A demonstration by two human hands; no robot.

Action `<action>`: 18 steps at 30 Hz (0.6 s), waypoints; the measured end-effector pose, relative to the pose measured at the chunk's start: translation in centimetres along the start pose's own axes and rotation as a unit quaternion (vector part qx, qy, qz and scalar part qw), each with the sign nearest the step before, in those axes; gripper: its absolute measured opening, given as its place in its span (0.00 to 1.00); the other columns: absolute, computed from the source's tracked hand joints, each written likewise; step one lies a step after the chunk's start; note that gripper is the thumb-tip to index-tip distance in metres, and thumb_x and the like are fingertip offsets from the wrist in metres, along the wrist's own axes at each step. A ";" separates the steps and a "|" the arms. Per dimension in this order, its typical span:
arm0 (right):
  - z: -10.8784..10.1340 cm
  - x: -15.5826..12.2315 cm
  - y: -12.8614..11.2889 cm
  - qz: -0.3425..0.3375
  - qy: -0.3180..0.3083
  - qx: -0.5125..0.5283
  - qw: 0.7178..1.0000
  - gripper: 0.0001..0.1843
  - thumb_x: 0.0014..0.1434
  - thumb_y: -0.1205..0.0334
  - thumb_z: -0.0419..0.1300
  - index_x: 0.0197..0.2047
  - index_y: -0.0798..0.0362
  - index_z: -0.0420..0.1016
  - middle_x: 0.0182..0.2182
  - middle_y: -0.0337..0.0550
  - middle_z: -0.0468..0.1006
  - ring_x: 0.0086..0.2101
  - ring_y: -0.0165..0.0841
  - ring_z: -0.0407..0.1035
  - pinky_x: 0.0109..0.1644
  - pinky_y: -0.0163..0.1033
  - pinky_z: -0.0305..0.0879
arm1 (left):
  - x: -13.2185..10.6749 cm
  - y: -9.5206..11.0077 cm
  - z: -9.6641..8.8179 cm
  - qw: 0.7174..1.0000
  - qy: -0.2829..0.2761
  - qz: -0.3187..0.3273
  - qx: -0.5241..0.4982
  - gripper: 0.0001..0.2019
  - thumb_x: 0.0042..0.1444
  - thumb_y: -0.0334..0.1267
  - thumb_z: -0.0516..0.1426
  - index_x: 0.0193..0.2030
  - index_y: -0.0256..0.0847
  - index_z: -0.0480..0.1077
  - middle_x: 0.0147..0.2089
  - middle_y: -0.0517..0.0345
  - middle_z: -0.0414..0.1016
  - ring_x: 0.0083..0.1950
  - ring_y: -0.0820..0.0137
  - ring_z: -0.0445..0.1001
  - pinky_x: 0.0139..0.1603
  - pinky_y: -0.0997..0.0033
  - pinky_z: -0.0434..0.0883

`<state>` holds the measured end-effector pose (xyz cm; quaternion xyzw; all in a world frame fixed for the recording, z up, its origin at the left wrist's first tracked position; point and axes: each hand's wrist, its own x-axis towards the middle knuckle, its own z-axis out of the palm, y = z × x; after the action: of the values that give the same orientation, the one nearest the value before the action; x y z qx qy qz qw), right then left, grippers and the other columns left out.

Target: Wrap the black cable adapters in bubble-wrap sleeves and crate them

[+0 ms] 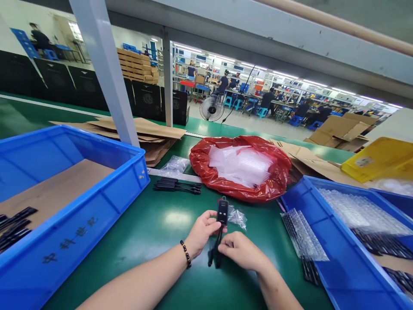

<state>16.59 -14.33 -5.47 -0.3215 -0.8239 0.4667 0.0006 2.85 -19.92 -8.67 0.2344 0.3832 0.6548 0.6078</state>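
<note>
A small black electronic device (222, 209) with a loop at its top end stands upright over the green table. My left hand (203, 230) pinches its lower body between thumb and fingers. Black cables (217, 249) hang from the device's lower end. My right hand (241, 249) is closed at these cables, its fingertips pressed together on them. Just behind the device lies a crumpled clear plastic bag (238, 217). Farther back, several similar black devices with cables (177, 185) lie in a row.
A blue bin (93, 219) with black pieces stands left. At right, another blue bin (325, 254) holds bubble wrap and black devices; a bubble-wrap bundle (305, 234) leans on its edge. A red bag (206, 183) of white pouches sits behind. A metal post (108, 73) rises left.
</note>
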 end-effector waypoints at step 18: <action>-1.7 0.0 1.5 -0.080 0.363 -0.238 0.897 0.18 0.64 0.61 0.40 0.31 0.53 0.66 0.26 0.42 0.71 0.28 0.30 0.65 0.33 0.34 0.57 | -0.8 -1.0 1.0 0.991 -0.051 -0.111 0.046 0.19 0.44 0.38 0.63 0.42 0.37 0.64 0.31 0.53 0.76 0.27 0.72 0.75 0.30 0.73 0.70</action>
<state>17.92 -12.47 -5.66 -0.3922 -0.8757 0.1059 0.2609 4.30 -20.49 -8.72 0.2514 0.4047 0.5521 0.6843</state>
